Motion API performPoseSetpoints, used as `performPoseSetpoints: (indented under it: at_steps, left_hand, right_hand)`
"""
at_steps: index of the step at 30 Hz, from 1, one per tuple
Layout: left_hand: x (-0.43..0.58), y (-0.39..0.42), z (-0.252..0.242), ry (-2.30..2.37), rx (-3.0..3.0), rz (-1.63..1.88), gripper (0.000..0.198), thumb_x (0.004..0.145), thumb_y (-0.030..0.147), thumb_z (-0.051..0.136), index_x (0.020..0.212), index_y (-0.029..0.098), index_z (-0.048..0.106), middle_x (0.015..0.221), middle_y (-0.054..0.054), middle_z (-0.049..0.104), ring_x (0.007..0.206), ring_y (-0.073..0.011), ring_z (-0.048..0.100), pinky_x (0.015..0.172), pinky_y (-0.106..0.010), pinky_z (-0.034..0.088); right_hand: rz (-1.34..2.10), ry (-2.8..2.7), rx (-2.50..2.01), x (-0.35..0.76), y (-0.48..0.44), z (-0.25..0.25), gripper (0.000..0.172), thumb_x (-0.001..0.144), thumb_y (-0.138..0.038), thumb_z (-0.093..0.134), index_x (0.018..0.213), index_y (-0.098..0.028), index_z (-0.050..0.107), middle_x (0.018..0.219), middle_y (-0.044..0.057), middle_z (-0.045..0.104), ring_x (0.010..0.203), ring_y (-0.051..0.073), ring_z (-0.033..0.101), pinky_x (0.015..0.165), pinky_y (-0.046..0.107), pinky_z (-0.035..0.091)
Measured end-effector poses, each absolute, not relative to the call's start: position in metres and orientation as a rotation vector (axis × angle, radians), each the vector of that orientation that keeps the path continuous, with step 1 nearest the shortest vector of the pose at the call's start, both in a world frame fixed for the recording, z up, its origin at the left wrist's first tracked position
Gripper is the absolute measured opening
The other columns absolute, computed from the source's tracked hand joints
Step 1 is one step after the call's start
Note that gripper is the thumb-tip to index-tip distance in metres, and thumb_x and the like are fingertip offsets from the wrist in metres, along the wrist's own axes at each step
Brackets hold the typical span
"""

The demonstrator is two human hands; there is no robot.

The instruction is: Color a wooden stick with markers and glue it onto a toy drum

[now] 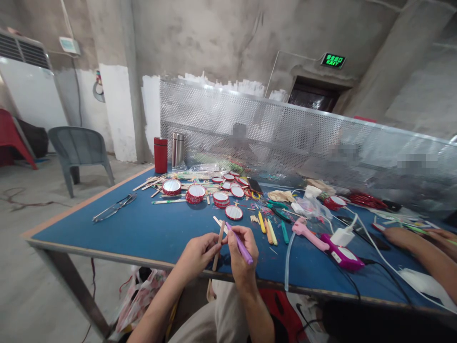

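Note:
My left hand (pixel 200 252) pinches a brown wooden craft stick (pixel 216 261) that stands nearly upright at the table's front edge. Held in my right hand (pixel 244 274) is a purple marker (pixel 243 248), its upper end close to the stick. A paler craft stick (pixel 217 221) shows just behind the hands; whether fingers touch it, I cannot tell. Beyond them a round disc with a red rim (pixel 233 212) lies flat. More such discs are stacked behind it, including one pile (pixel 195 193) to the left. Several yellow and orange markers (pixel 268 231) lie right of my right hand.
Loose craft sticks (pixel 152 183), a red bottle (pixel 160 155) and a steel bottle (pixel 177 150) stand or lie at the back left. Scissors-like metal tongs (pixel 114 208) rest leftward. On the right are a pink glue gun (pixel 310 234), cables, a purple device (pixel 342 255) and another person's arm (pixel 417 247).

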State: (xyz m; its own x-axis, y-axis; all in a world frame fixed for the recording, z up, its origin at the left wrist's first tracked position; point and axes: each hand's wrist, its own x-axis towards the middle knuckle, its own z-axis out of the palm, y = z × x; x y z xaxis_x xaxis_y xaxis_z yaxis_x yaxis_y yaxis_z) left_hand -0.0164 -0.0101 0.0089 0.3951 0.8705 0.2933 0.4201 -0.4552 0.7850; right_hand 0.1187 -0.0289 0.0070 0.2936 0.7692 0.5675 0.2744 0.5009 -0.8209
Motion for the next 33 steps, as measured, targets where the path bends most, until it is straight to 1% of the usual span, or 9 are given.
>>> performPoseSetpoints:
  at_steps: [5,8,12,16,22,28,33]
  left_hand:
    - [-0.0172,-0.0102,0.0094,1.093,2.051,0.947,0.026,0.086,0.036,0.044,0.089,0.017,0.062,0.062,0.003,0.055,0.058,-0.0118,0.048,0.056,-0.019,0.035]
    - [-0.0166,-0.0103,0.0091,1.099,2.052,0.951,0.028,0.087,0.038,0.043,0.089,0.017,0.063,0.061,0.004,0.055,0.057,-0.0116,0.048,0.056,-0.019,0.035]
    - [-0.0156,-0.0114,0.0087,1.105,2.056,0.941,0.033,0.087,0.041,0.042,0.089,0.017,0.063,0.064,0.003,0.057,0.059,-0.0121,0.049,0.057,-0.020,0.036]
    - [-0.0160,-0.0117,0.0085,1.119,2.061,0.942,0.031,0.087,0.040,0.043,0.090,0.017,0.063,0.064,0.003,0.059,0.059,-0.0122,0.050,0.057,-0.019,0.037]
    - [-0.0168,-0.0115,0.0094,1.105,2.054,0.939,0.028,0.087,0.037,0.043,0.093,0.018,0.063,0.063,0.003,0.058,0.059,-0.0117,0.050,0.057,-0.019,0.036]
    - [-0.0162,-0.0128,0.0095,1.120,2.055,0.947,0.030,0.087,0.040,0.043,0.091,0.018,0.064,0.061,0.004,0.054,0.057,-0.0114,0.047,0.056,-0.019,0.034]
    - [-0.0167,-0.0126,0.0090,1.119,2.059,0.954,0.028,0.087,0.037,0.044,0.091,0.018,0.064,0.062,0.004,0.055,0.058,-0.0114,0.048,0.056,-0.019,0.034]
  right_hand:
    - [0.430,-1.246,-0.998,0.1188,-0.0304,0.0095,0.016,0.086,-0.034,0.054,0.087,-0.018,0.056,0.071,0.000,0.062,0.062,0.012,0.059,0.062,0.025,0.049]
    - [0.450,-1.264,-0.993,0.1178,-0.0309,0.0100,0.016,0.085,-0.034,0.055,0.087,-0.018,0.056,0.074,0.001,0.063,0.064,0.013,0.060,0.062,0.026,0.050]
    - [0.503,-1.292,-0.985,0.1171,-0.0307,0.0087,0.017,0.085,-0.035,0.054,0.088,-0.018,0.056,0.076,0.002,0.064,0.066,0.014,0.061,0.062,0.026,0.050]
    - [0.468,-1.286,-1.014,0.1180,-0.0307,0.0082,0.018,0.085,-0.035,0.054,0.089,-0.018,0.056,0.076,0.003,0.064,0.067,0.014,0.061,0.063,0.026,0.050]
    - [0.472,-1.238,-1.011,0.1186,-0.0323,0.0114,0.018,0.085,-0.034,0.054,0.087,-0.017,0.056,0.066,0.000,0.063,0.057,0.012,0.059,0.055,0.023,0.048]
    - [0.482,-1.270,-0.987,0.1168,-0.0311,0.0094,0.016,0.084,-0.033,0.055,0.087,-0.017,0.056,0.074,0.002,0.064,0.063,0.013,0.060,0.060,0.025,0.050]
    - [0.474,-1.257,-1.023,0.1182,-0.0299,0.0094,0.018,0.085,-0.034,0.053,0.088,-0.017,0.056,0.073,0.001,0.063,0.063,0.013,0.059,0.061,0.025,0.049]
